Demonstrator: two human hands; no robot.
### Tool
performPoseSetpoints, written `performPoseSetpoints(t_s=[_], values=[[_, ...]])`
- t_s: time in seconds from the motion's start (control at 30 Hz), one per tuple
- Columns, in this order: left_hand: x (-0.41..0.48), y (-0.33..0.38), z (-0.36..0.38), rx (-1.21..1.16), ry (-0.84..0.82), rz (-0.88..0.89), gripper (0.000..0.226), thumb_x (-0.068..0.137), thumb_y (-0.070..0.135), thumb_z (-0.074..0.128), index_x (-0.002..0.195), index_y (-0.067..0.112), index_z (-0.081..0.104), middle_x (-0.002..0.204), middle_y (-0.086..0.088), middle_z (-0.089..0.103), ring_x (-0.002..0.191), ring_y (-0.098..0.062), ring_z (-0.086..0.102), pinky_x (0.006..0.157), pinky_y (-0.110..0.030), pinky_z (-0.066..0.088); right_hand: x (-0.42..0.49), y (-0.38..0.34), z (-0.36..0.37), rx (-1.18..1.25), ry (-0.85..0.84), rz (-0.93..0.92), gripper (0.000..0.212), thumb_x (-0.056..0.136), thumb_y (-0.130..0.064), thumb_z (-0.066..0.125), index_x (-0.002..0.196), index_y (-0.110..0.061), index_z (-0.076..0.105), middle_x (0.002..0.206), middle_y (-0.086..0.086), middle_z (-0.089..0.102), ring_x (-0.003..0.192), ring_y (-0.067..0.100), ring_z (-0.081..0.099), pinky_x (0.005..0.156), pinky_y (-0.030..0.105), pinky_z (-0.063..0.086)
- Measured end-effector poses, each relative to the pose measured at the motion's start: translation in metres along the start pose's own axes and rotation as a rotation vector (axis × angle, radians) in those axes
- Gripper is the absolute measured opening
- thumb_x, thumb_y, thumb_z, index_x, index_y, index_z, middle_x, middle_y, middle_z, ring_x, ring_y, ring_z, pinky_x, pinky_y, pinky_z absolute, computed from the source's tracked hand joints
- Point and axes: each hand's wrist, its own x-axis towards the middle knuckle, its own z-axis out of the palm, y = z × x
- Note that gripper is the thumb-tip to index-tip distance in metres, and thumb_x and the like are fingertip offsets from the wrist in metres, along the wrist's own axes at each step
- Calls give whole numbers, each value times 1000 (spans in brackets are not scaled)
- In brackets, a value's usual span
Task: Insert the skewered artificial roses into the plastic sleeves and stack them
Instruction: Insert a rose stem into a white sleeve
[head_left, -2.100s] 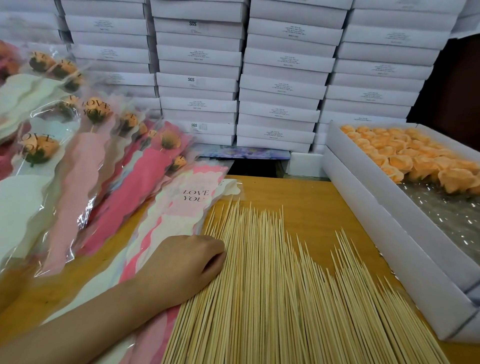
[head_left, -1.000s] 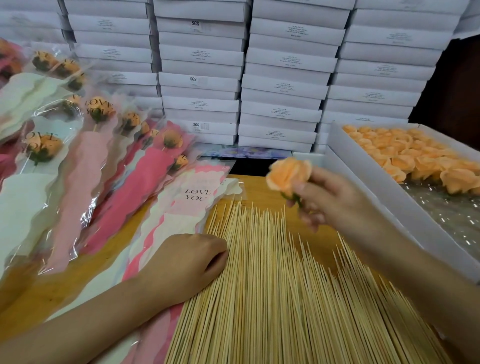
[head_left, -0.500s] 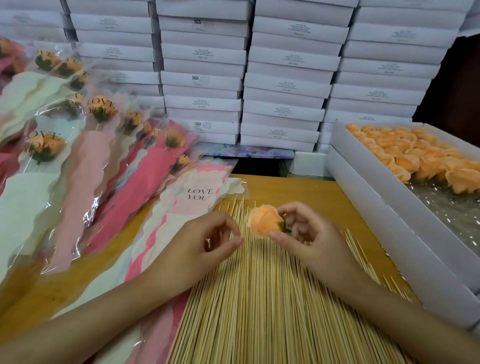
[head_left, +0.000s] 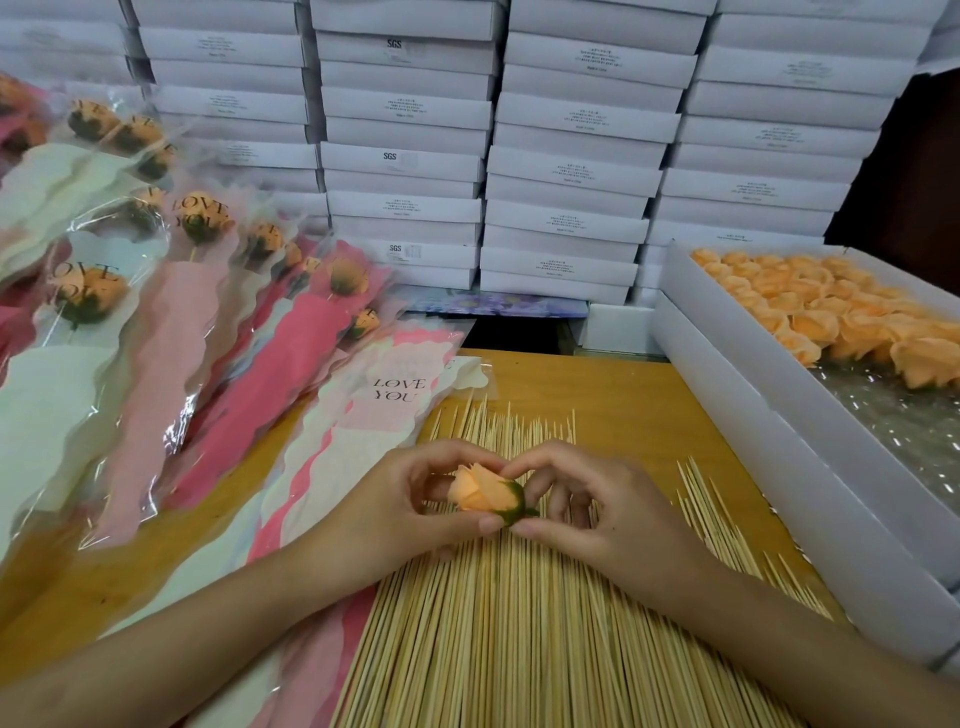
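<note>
Item: rose (head_left: 478, 493), above skewers (head_left: 519, 649). My left hand (head_left: 395, 504) curls round petals; right hand (head_left: 608, 514) pinches calyx. Best: seat skewer dead-centre, gently.

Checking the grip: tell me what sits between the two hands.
A peach rose head, pinched by the left hand and right hand above the skewers, shown in the head view.

Your left hand (head_left: 395, 504) is pinching petal end of peach rose (head_left: 480, 493); your right hand (head_left: 597, 514) is pinching its green base. Hands are hovering over skewers (head_left: 519, 623) lying spread on wooden surface (head_left: 639, 405). Empty "LOVE YOU" sleeves (head_left: 363, 415) are lying just left; filled sleeves (head_left: 156, 332) are overlapping farther left. Open box (head_left: 769, 405) of roses is sitting right.
</note>
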Motion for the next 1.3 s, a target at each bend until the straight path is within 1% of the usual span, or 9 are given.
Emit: performPoseSetpoints(t_s=[0.17, 0.3, 0.47, 0.57, 0.83, 0.97, 1.03, 1.2, 1.3], values=[[1, 2, -2, -130, 82, -7, 27, 84, 17, 73, 107, 6, 65, 86, -4, 71, 72, -17, 69, 51, -23, 52, 2, 2, -1, -103, 28, 21, 45, 82, -36, 73, 118, -48, 49, 104, -23, 56, 81, 8, 61, 68, 16, 47], [1, 1, -6, -297, 177, -43, 32, 78, 30, 72, 100, 8, 66, 85, -5, 67, 75, -21, 70, 48, -23, 51, -1, 10, -6, -284, 146, 121, 35, 87, -42, 62, 117, -44, 44, 80, -12, 51, 70, 7, 52, 59, 24, 45], [5, -6, -11, -469, 239, -137, 24, 78, 15, 76, 98, 8, 66, 89, -7, 69, 79, -20, 72, 49, -20, 54, -2, 16, -9, -550, 51, 233, 32, 94, -52, 49, 120, -39, 37, 68, -7, 52, 59, 5, 49, 50, 20, 30], [6, -8, -11, -461, 257, -162, 32, 74, 14, 80, 102, 6, 65, 87, -3, 69, 74, -15, 70, 49, -19, 53, -2, 16, -9, -591, 11, 271, 29, 95, -53, 44, 119, -39, 37, 67, -6, 55, 59, 5, 51, 49, 21, 31], [7, -11, -13, -411, 251, -173, 34, 65, 33, 81, 95, 20, 72, 81, -4, 67, 67, -16, 56, 51, -20, 49, -2, 15, -10, -531, -12, 274, 30, 95, -29, 50, 122, -37, 40, 65, -3, 56, 60, 9, 54, 55, 26, 42], [6, -11, -12, -393, 237, -161, 28, 67, 33, 80, 92, 23, 73, 78, -4, 68, 66, -12, 60, 51, -19, 49, -3, 18, -9, -470, 6, 265, 31, 94, -22, 51, 119, -38, 43, 62, 0, 56, 58, 13, 55, 56, 33, 46], [6, -10, -11, -377, 235, -173, 23, 70, 30, 79, 91, 25, 73, 77, -5, 68, 61, -11, 60, 49, -20, 48, -3, 20, -8, -424, 25, 264, 30, 94, -21, 52, 117, -38, 44, 61, -2, 55, 58, 14, 55, 54, 31, 45], [6, -7, -9, -409, 238, -158, 32, 76, 20, 79, 102, 11, 64, 78, -4, 67, 60, -11, 62, 47, -17, 49, -2, 25, -9, -317, 111, 272, 30, 93, -19, 56, 116, -37, 47, 65, -4, 56, 62, 8, 54, 55, 24, 43], [7, -5, -7, -448, 249, -140, 36, 74, 23, 69, 105, 8, 60, 84, -2, 66, 64, -13, 63, 48, -19, 50, 0, 26, -10, -222, 169, 293, 29, 94, -18, 57, 116, -36, 49, 66, -8, 58, 58, 6, 53, 56, 23, 43]])
